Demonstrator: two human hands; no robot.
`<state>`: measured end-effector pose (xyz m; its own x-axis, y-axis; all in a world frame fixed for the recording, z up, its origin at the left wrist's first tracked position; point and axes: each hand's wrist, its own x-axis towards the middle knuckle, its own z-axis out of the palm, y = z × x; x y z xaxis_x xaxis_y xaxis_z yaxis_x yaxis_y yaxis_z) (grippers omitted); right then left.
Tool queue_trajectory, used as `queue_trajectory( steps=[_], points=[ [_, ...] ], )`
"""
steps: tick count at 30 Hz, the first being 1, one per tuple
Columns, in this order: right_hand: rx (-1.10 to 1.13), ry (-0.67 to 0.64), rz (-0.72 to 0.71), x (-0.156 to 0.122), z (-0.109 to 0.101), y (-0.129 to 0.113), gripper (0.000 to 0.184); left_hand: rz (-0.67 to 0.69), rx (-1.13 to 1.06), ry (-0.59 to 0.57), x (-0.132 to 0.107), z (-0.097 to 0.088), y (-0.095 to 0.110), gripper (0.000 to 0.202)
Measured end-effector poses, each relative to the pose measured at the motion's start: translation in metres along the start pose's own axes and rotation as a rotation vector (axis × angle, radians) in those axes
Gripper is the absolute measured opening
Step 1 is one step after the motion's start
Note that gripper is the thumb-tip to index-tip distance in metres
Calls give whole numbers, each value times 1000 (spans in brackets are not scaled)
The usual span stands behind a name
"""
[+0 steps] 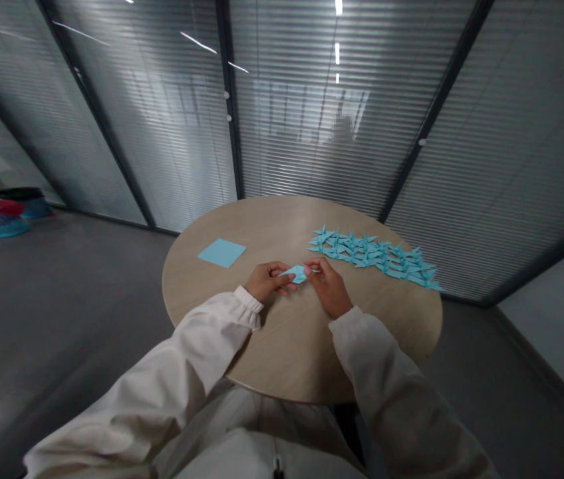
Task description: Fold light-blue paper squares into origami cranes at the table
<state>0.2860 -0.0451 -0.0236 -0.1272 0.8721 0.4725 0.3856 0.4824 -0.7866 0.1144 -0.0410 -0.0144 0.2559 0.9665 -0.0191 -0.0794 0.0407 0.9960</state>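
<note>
Between my two hands is a small piece of folded blue origami paper [298,273], held just over the middle of the round table. My left hand [268,281] pinches its left end, thumb on top. The fingers of my right hand [328,285] are closed on its right end. To the right, several finished blue paper cranes [372,254] stand close together in rows. A flat blue sheet of paper [222,253] lies on the left part of the table. The exact folds under my fingertips are hidden.
The round wooden table [282,359] has its near edge close to my body. Behind it rises a glass wall with blinds [302,153]. Two bins stand on the floor at the far left, a red and blue basket [0,218] and a dark-rimmed one [35,203].
</note>
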Motion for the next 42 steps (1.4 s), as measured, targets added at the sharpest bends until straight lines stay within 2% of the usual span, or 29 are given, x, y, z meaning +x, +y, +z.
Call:
queue_trajectory(
  steps=[5, 17, 23, 28, 34, 39, 42],
  points=[
    [106, -63, 83, 1, 3, 3, 36, 15, 13, -18, 0, -1, -1, 43],
    [206, -77, 179, 2, 1, 3, 35, 17, 23, -24, -1, 0, 0, 44],
    [258, -79, 232, 2, 0, 4, 36, 53, 54, -60, -1, 1, -3, 44],
    [259, -79, 252, 2, 0, 5, 38, 101, 109, -28, -1, 2, -4, 45],
    [461, -118, 321, 1, -1, 0, 44, 105, 64, -32, 2, -3, -6, 42],
    [502, -128, 331, 2, -2, 1, 43, 88, -12, -29, 5, -8, -9, 50],
    [425, -143, 259, 3, -3, 2, 35, 90, -19, -17, 6, -9, -10, 50]
  ],
)
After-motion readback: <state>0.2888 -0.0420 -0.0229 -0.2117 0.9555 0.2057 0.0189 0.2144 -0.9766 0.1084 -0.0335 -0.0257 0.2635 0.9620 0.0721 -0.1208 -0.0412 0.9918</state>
